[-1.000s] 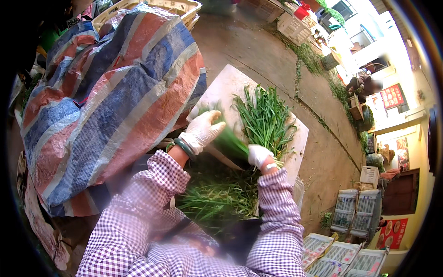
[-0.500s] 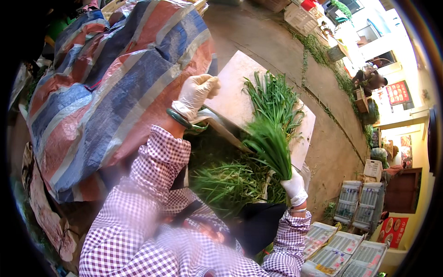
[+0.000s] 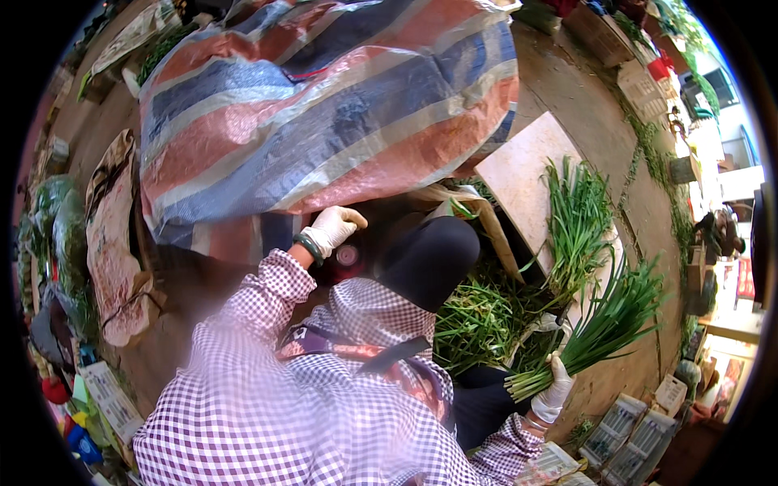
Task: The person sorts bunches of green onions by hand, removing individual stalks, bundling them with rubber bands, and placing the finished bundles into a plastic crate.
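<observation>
My right hand (image 3: pixel 554 391), in a white glove, grips a bunch of long green chives (image 3: pixel 604 328) by its stems, held out to my right above the ground. My left hand (image 3: pixel 332 228), also gloved, with a green bangle at the wrist, reaches left under the edge of a red, blue and grey striped tarp (image 3: pixel 324 105); its fingers are curled and I cannot tell if they hold anything. Just below that hand sits a small round red thing (image 3: pixel 347 256). More chives (image 3: pixel 577 219) lie on a pale board (image 3: pixel 525 174), and a loose pile of greens (image 3: pixel 478 320) lies beside my knee.
The tarp covers a big heap ahead. Sacks and bags of greens (image 3: pixel 57 235) line the left. Crates (image 3: pixel 632 441) stand at the lower right on a concrete floor (image 3: pixel 640 202). A person (image 3: pixel 717 231) sits far right by stacked boxes.
My right hand has swung the chive bunch further right and down, away from the board. My left hand has moved from near the board to the tarp's edge on the left.
</observation>
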A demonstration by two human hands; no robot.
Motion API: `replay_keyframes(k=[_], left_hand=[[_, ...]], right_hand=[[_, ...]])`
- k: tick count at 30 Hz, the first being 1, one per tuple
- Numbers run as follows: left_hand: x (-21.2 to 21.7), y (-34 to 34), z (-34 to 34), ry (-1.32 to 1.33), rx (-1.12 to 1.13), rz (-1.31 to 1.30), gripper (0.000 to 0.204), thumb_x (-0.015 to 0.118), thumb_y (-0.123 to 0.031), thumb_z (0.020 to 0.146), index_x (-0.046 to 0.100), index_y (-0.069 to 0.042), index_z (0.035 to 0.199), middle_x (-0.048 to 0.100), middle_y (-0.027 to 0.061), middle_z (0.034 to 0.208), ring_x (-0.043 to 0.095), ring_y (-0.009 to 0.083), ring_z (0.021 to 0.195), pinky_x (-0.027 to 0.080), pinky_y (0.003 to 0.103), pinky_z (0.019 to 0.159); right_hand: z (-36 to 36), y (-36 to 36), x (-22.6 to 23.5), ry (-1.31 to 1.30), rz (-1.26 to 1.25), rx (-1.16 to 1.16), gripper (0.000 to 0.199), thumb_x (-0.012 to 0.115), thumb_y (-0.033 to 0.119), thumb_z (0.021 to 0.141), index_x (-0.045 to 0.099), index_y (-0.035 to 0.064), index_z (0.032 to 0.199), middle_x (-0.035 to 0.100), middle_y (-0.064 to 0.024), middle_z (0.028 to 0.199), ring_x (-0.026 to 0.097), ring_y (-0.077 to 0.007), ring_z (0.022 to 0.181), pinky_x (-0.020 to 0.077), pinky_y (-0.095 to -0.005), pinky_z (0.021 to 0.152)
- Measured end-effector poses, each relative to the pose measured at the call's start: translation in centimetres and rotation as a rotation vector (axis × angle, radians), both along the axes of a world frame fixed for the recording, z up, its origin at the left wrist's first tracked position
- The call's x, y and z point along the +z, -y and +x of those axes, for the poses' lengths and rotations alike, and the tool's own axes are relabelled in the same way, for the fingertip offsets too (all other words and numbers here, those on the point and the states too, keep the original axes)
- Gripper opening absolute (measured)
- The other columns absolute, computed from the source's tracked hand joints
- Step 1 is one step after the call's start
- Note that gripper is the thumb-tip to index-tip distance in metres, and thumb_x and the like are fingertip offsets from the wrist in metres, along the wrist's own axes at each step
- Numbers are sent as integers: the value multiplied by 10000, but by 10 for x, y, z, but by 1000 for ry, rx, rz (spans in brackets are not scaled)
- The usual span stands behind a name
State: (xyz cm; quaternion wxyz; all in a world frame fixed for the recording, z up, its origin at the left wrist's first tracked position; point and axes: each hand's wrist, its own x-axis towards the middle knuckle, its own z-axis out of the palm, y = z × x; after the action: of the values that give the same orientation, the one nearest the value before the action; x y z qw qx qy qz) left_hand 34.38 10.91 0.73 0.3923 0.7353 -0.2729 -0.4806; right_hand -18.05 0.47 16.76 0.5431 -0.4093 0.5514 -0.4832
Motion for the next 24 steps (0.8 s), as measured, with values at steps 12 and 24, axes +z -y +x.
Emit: replay_keyframes(k=[12, 24], left_hand=[[-85, -65, -29, 279, -264, 248, 368, 702, -324, 775, 688, -115, 1078, 695, 166, 1000, 667, 303, 937, 497, 343, 860], [-112, -83, -54, 225, 32, 172, 301, 746, -286, 774, 721, -51, 960, 705, 155, 931, 675, 248, 868, 508, 345, 795]], right_hand=[[4, -26, 9, -25, 145, -37, 198, 646, -22, 835, 611, -14, 1030, 624, -49, 888, 602, -147, 779, 506, -259, 740], [12, -25, 0, 4, 147, -21, 206, 658, 6, 848, 623, -40, 1045, 635, -70, 902, 593, -137, 804, 490, -255, 778]])
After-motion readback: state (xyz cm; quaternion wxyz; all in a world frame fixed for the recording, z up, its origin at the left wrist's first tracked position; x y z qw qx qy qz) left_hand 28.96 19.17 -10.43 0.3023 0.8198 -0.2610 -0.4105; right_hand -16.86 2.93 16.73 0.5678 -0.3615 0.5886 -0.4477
